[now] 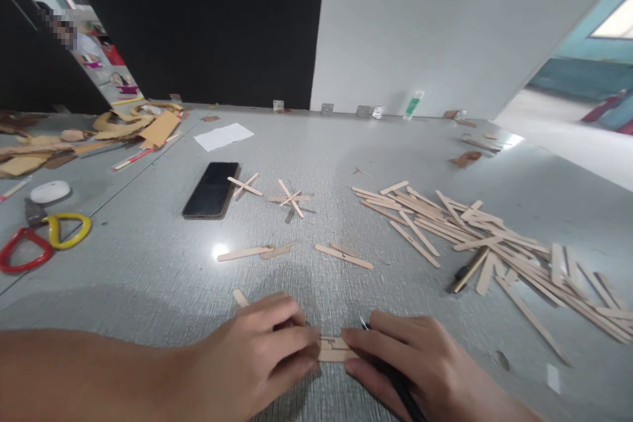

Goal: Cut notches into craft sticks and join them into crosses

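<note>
Near the table's front edge, my left hand (pixel 270 349) grips the left end of a few flat wooden craft sticks (pixel 332 355) laid side by side, with notches cut in them. My right hand (pixel 410 353) pinches their other end and also holds a slim black pen-like tool (pixel 403 392). Its pointed metallic tip shows above the index finger; whether it is a pen or a craft knife I cannot tell. A single craft stick (pixel 241 297) pokes out behind my left hand. Just beyond lie cut sticks in two groups, left (pixel 244 253) and right (pixel 343 256).
Many loose craft sticks (pixel 459 227) spread over the right side. Two crossed-stick pieces, one (pixel 246 185) beside a phone (pixel 212 190) and another (pixel 290 198), lie mid-table. Scissors (pixel 69 231), a white mouse-like object (pixel 50 192) and cardboard scraps (pixel 161 128) are at left. Upright panels (pixel 405 26) back the table.
</note>
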Motion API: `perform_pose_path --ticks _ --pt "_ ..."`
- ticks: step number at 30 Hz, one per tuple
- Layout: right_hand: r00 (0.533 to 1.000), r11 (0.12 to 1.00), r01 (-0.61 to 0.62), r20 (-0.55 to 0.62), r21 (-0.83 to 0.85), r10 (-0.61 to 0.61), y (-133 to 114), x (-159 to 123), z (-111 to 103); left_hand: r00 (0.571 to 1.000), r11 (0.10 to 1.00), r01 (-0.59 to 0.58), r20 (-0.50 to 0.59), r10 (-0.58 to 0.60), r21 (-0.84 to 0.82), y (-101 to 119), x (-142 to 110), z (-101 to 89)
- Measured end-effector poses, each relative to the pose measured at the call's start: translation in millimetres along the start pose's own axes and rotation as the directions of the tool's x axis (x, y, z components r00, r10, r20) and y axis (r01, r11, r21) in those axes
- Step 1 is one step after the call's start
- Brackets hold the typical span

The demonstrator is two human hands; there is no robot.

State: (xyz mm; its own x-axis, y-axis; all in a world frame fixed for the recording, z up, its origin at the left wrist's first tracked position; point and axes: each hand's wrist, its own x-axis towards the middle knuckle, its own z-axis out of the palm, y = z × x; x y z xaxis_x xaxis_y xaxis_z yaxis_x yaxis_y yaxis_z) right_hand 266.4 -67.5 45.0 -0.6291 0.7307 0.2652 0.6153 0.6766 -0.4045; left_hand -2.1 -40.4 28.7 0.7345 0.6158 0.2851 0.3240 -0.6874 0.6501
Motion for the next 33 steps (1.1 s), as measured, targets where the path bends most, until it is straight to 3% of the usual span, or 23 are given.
perform_pose_path --ticks 16,33 --pt "0.997 0.998 -0.02 0.079 0.053 0.016 1.8 -2.7 -0.1 1.0 0.999 0.018 -0.006 -0.018 -0.034 -4.3 -0.2 1.4" --pt "0.998 0.999 -0.003 0.068 0.048 0.0 3.5 -1.6 1.3 0.999 0.998 0.034 -0.009 -0.034 -0.043 -3.8 -0.2 1.4"
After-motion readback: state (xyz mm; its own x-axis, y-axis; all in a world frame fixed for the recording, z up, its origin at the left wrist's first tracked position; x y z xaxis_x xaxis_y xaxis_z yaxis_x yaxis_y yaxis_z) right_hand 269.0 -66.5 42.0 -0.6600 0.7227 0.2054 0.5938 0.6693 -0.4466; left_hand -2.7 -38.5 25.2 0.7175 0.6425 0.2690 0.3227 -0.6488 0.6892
